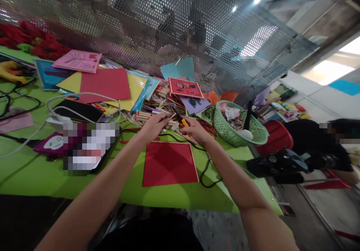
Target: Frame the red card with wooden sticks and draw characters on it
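My right hand (197,130) grips a pair of pliers (184,122) with orange handles and dark jaws pointing up and left. Close to those jaws, my left hand (155,127) has its fingers pinched on a thin piece that looks like a wooden stick; its far end is too small to make out. Below both hands a red card (170,164) lies flat on the green table (132,191), pale thin sticks along its top and right edges. Beyond the hands lies a heap of wooden sticks (144,117), partly covered by cards.
A green basket (239,131) with scraps stands at the right. A phone (92,148), a purple power strip (53,143) and white cable lie left. A black cord (206,185) curls beside the red card. Coloured cards (105,85) pile up before a perforated metal screen (157,26).
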`<state>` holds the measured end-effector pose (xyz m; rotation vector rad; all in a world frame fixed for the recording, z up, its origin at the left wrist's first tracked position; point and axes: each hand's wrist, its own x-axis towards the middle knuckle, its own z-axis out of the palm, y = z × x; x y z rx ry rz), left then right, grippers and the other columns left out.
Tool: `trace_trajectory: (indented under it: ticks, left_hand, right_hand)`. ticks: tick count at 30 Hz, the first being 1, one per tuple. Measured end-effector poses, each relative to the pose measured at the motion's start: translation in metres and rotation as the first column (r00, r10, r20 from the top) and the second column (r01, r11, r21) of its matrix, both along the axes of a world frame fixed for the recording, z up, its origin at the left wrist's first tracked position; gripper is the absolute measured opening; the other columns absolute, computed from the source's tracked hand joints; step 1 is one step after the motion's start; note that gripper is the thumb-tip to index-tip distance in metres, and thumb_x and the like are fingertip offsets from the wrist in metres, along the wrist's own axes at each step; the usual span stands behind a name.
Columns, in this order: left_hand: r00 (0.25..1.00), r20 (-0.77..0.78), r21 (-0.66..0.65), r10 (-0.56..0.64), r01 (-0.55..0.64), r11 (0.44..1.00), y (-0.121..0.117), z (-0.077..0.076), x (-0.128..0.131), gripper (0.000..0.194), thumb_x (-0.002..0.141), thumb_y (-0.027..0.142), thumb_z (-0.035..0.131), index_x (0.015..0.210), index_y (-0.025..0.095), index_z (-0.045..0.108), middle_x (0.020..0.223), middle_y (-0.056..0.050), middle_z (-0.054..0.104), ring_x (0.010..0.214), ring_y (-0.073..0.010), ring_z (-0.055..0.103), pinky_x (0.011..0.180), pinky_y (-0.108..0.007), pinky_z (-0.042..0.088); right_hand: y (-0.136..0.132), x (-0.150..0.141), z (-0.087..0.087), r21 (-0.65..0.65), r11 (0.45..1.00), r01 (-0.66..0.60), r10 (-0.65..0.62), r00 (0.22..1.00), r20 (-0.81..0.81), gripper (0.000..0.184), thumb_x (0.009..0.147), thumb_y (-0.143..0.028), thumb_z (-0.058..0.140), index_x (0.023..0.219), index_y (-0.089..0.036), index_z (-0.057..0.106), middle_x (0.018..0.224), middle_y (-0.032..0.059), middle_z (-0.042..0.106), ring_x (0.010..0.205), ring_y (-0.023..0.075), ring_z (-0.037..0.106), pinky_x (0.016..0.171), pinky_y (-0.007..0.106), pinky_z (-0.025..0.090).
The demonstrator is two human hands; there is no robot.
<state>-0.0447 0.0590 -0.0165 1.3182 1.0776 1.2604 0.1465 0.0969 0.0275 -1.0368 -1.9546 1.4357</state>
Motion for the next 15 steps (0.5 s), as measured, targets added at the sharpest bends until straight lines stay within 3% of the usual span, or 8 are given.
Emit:
trace_trajectory:
  ticks: [4,8,11,13,15]
  left_hand:
    - [1.0,0.021,-0.019,0.004,-0.003,1.0,0.001,0.0,0.0,0.024,0.09,0.033,0.058,0.104,0.018,0.069,0.068,0.001,0.058,0.051,-0.0081,0.038,0.044,-0.019,0.023]
    - [0.997,0.062,-0.026,0.041,-0.04,0.999,0.0,0.004,-0.004,0.023,0.091,0.033,0.059,0.107,0.018,0.068,0.069,0.001,0.057,0.053,-0.0084,0.046,0.044,-0.019,0.023]
    - [0.991,0.1,-0.031,0.087,-0.084,0.996,-0.002,0.01,-0.008,0.018,0.091,0.031,0.061,0.101,0.018,0.068,0.065,0.004,0.051,0.048,-0.0063,0.042,0.043,-0.019,0.025]
    - [0.984,0.128,-0.032,0.123,-0.12,0.992,-0.002,0.013,-0.011,0.016,0.092,0.031,0.06,0.099,0.018,0.068,0.064,0.005,0.049,0.044,-0.0052,0.037,0.043,-0.019,0.027]
    - [0.97,0.176,-0.041,0.166,-0.161,0.986,-0.002,0.015,-0.013,0.016,0.093,0.031,0.059,0.096,0.018,0.067,0.064,0.005,0.051,0.043,-0.0054,0.038,0.043,-0.02,0.031]
  right_hand:
    - [0.005,0.002,-0.011,0.037,0.999,0.012,-0.014,0.999,0.048,0.037,0.065,-0.028,0.059,0.1,-0.021,0.069,0.064,-0.006,0.046,0.052,0.0107,0.034,0.049,0.025,0.03]
    - [0.027,0.007,-0.017,0.268,0.962,0.041,-0.1,0.973,0.21,0.038,0.071,-0.029,0.054,0.106,-0.02,0.069,0.068,-0.0033,0.053,0.054,0.0136,0.044,0.053,0.026,0.04]
    - [0.049,0.007,-0.015,0.426,0.903,0.058,-0.205,0.929,0.308,0.047,0.073,-0.026,0.058,0.118,-0.019,0.068,0.09,0.0033,0.069,0.08,0.022,0.061,0.075,0.034,0.051]
    - [0.061,0.001,-0.015,0.499,0.866,0.038,-0.25,0.896,0.366,0.054,0.071,-0.023,0.066,0.124,-0.019,0.068,0.115,0.0094,0.071,0.107,0.0298,0.062,0.096,0.042,0.048]
    - [0.068,-0.01,-0.016,0.53,0.848,0.008,-0.268,0.87,0.415,0.06,0.07,-0.021,0.072,0.13,-0.019,0.067,0.128,0.0135,0.067,0.119,0.0354,0.059,0.106,0.047,0.043]
